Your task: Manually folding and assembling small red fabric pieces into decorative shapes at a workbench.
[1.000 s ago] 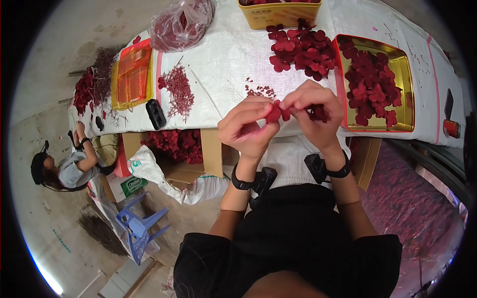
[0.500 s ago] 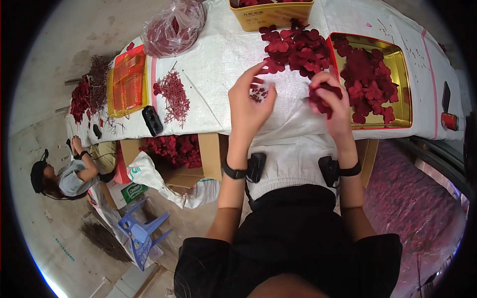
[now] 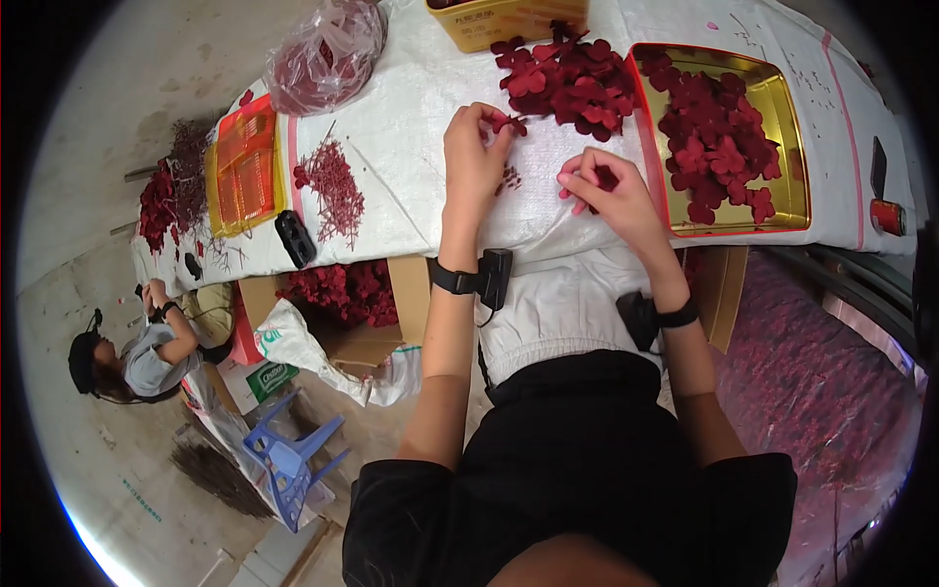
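Observation:
My left hand is closed in a pinch on a dark red artificial flower, just below the flower pile. To its right, my right hand is curled over the white table cover; dark red flower petals show between its fingers, mostly hidden. A heap of dark red artificial flowers lies beyond both hands. Small dark red bits are scattered beside my left hand. On the right, a gold tin tray with a red rim holds more of these flowers.
A yellow tin and a clear plastic bag stand at the back. Leftward are a pile of red stems, orange-and-yellow trays and a black device. An open carton sits below the edge. Another person works at far left.
My left hand has gone from spread fingers to a pinch on a flower. My right hand has moved left, away from the gold tray, with fewer petals showing in it. The view has shifted slightly.

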A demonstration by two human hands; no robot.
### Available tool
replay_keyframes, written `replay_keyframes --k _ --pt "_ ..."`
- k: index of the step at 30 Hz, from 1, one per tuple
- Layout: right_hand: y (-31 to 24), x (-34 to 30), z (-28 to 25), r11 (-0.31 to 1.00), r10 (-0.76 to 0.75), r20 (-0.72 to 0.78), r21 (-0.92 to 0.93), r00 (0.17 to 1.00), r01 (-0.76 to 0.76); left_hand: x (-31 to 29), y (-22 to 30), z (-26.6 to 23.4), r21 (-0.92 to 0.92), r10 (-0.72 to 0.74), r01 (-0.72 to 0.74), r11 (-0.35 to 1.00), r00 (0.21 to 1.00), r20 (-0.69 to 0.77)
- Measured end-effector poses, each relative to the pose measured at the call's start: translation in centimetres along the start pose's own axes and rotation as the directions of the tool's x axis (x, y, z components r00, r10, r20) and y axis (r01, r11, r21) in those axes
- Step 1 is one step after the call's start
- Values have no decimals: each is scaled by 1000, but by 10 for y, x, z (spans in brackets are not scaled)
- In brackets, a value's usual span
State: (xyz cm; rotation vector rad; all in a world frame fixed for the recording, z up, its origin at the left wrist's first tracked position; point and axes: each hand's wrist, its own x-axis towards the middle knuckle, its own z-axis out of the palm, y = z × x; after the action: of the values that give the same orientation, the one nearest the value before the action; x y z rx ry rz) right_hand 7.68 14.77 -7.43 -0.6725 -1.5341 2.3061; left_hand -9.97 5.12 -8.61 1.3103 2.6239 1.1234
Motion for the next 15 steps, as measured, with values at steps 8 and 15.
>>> replay_keyframes --k 8,15 --pt "11 35 17 688 -202 194 -669 960 281 -37 5 -49 -276 -219 207 939 976 -13" --pt "13 38 30 430 -247 255 -836 935 341 -65 4 -51 -245 -167 139 959 981 -99"
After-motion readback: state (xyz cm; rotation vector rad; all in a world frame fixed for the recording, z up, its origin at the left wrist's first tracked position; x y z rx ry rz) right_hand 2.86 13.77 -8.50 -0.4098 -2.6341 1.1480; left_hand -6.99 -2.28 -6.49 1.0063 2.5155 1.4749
